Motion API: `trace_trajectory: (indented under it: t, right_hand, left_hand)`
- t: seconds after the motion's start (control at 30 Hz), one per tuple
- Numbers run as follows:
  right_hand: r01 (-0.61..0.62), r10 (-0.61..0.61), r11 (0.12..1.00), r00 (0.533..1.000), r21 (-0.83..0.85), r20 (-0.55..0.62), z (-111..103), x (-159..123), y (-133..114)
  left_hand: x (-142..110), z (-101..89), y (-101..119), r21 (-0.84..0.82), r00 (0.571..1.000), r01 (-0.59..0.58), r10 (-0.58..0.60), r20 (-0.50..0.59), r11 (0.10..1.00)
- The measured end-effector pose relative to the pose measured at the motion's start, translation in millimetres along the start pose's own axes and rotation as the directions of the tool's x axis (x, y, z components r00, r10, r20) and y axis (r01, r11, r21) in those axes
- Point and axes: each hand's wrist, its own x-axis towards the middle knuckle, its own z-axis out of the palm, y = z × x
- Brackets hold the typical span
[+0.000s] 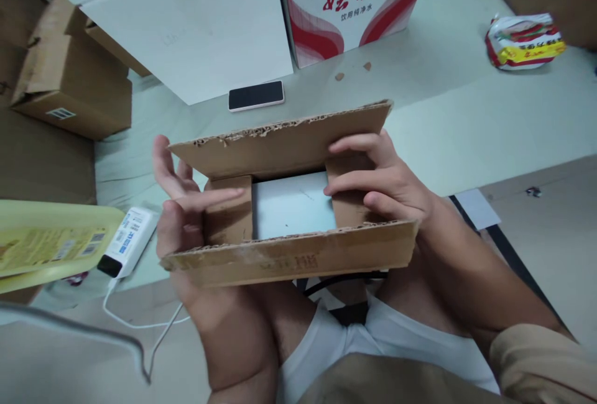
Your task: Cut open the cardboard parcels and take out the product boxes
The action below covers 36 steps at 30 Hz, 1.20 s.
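Between my hands, a small cardboard box (298, 261) is held over my lap with its long flaps spread apart and their edges torn. Two short inner flaps are folded over a flat white item (293, 205) inside. My left hand (181, 205) grips the left end, its index finger lying along the left inner flap (228, 211). My right hand (387, 180) holds the right end, with fingers reaching over the right inner flap (349, 199) and one fingertip at the white item's edge. My thumbs are partly hidden.
Behind the box lies a phone (256, 96) on the pale green tabletop (448, 112). Large white cartons (196, 25) stand at the back. A food packet (525, 42) is at far right. On the left are a white power bank (130, 239) with a cable, a yellow package (51, 245) and brown boxes (79, 81).
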Motion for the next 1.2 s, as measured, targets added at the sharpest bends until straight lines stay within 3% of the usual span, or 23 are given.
trace_trajectory:
  t: [0.07, 0.2, 0.27, 0.37, 0.43, 0.5, 0.53, 0.6, 0.67, 0.73, 0.8, 0.87, 0.93, 1.07, 1.2]
  right_hand:
    - [0.003, -0.003, 1.0, 1.0, 0.023, -0.004, -1, -1, -2]
    - [0.002, -0.001, 0.999, 1.0, 0.052, -0.014, 0, 0, -2]
    - [0.0, 0.001, 0.999, 1.0, 0.05, -0.019, 0, 1, 1]
    - [0.008, -0.007, 0.999, 0.999, 0.033, -0.035, 3, 4, 4]
    - [0.024, -0.023, 1.0, 0.997, 0.014, -0.073, 8, 6, 7]
    - [0.043, -0.045, 0.999, 0.983, -0.018, -0.179, 14, 6, 11]
    - [0.027, -0.038, 0.999, 0.962, -0.046, -0.269, 17, 6, 14]
    - [-0.105, 0.047, 0.989, 0.886, -0.102, -0.46, 22, 6, 22]
    - [-0.338, 0.223, 0.934, 0.806, -0.117, -0.549, 24, 7, 32]
    - [-0.54, 0.436, 0.83, 0.783, -0.139, -0.443, 23, 8, 41]
    - [-0.649, 0.621, 0.723, 0.76, -0.235, -0.191, 22, 9, 49]
    - [-0.668, 0.72, 0.658, 0.693, -0.346, 0.03, 23, 9, 54]
    - [-0.662, 0.755, 0.632, 0.643, -0.404, 0.128, 24, 7, 59]
    - [-0.67, 0.764, 0.615, 0.637, -0.415, 0.105, 24, 5, 68]
    - [-0.709, 0.761, 0.567, 0.645, -0.419, -0.063, 13, 6, 86]
  left_hand:
    - [13, -10.9, -12, -0.057, 0.998, -0.053, 0.051, -0.027, 0.997]
    - [33, -22.1, -28, -0.107, 0.955, -0.199, 0.169, -0.243, 0.974]
    - [32, -22.3, -25, -0.101, 0.95, -0.216, 0.185, -0.251, 0.971]
    - [19, -27.5, -10, -0.035, 0.978, -0.152, 0.145, -0.149, 0.988]
    - [9, -37.7, 0, 0.132, 0.985, -0.174, 0.17, 0.036, 0.976]
    - [2, -50.7, 5, 0.32, 0.948, -0.257, 0.173, 0.266, 0.912]
    - [0, -56.6, 5, 0.373, 0.933, -0.293, 0.178, 0.313, 0.88]
    - [-1, -65.1, 0, 0.383, 0.933, -0.315, 0.209, 0.293, 0.869]
    - [-1, -68.4, -10, 0.305, 0.955, -0.286, 0.246, 0.164, 0.908]
    - [-4, -68.7, -18, 0.232, 0.97, -0.242, 0.241, 0.036, 0.942]
    - [-9, -68.8, -23, 0.215, 0.972, -0.212, 0.23, -0.058, 0.953]
    - [-18, -70.2, -23, 0.198, 0.973, -0.202, 0.22, -0.071, 0.959]
    - [-28, -72.1, -22, 0.159, 0.986, -0.162, 0.166, -0.01, 0.974]
    - [-45, -68.9, -27, 0.196, 0.994, -0.027, 0.005, 0.109, 0.98]
    - [-44, -47.4, -43, 0.228, 0.988, -0.119, 0.093, 0.121, 0.966]
